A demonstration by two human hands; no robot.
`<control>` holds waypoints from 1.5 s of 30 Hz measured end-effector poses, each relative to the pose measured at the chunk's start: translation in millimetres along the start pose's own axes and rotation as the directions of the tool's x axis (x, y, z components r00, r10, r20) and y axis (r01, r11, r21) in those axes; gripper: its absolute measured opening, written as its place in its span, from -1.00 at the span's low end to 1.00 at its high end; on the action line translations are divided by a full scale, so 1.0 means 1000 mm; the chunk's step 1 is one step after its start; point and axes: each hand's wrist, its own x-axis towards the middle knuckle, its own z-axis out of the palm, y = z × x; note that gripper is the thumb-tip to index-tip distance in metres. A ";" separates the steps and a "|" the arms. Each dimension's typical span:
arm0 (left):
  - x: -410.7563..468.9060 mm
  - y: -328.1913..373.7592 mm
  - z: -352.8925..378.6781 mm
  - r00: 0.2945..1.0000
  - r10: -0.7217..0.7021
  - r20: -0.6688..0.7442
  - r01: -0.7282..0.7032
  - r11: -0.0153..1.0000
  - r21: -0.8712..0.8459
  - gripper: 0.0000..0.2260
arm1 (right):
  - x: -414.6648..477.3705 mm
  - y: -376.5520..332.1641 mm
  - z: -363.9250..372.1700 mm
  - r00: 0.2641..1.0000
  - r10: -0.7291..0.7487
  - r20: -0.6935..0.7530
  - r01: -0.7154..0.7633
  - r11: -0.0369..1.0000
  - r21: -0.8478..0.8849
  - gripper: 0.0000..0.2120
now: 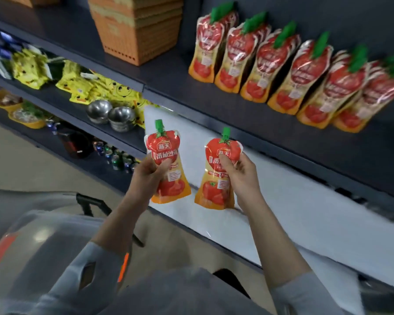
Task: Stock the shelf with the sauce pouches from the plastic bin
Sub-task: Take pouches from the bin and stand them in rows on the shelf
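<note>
— What sits closest to my view?
— My grey sleeves (100,262) at the near edge. Just left of them is the clear plastic bin (32,242) with orange catches. I can't make out what is inside it.
— And the hands?
— My left hand (148,176) has its fingers curled round the middle of one sauce pouch (168,153), thumb on the front. My right hand (241,171) grips a second pouch (216,185) the same way. Both pouches are upright, green caps up, side by side but apart. I hold them in the air in front of a white lower shelf (305,201).
— Where is the rest of the stock?
— A row of matching pouches (282,71) stands on the dark shelf (168,73), farther off and to the right. Left of that row sit stacked orange baskets (137,26). On the shelves at lower left are yellow packets (96,85) and steel bowls (114,114).
</note>
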 end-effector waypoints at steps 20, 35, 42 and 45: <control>0.055 0.087 0.308 0.920 0.324 0.220 -0.316 0.946 -0.073 -0.79 | 0.098 -0.115 -0.336 0.912 -0.207 -0.355 0.198 0.978 -0.062 -0.94; 0.075 0.071 0.374 0.918 0.334 0.214 -0.331 0.942 -0.052 -0.79 | 0.190 -0.093 -0.361 0.908 -0.235 -0.346 0.135 0.948 -0.289 -0.62; 0.079 0.069 0.398 0.901 0.309 0.305 -0.296 0.951 -0.089 -0.76 | 0.198 -0.093 -0.358 0.866 -0.284 -0.412 0.098 0.903 -0.418 -0.60; 0.080 0.068 0.409 0.882 0.292 0.369 -0.275 0.956 -0.101 -0.74 | 0.180 -0.101 -0.362 0.776 -0.405 -0.484 0.144 0.860 -0.489 -0.57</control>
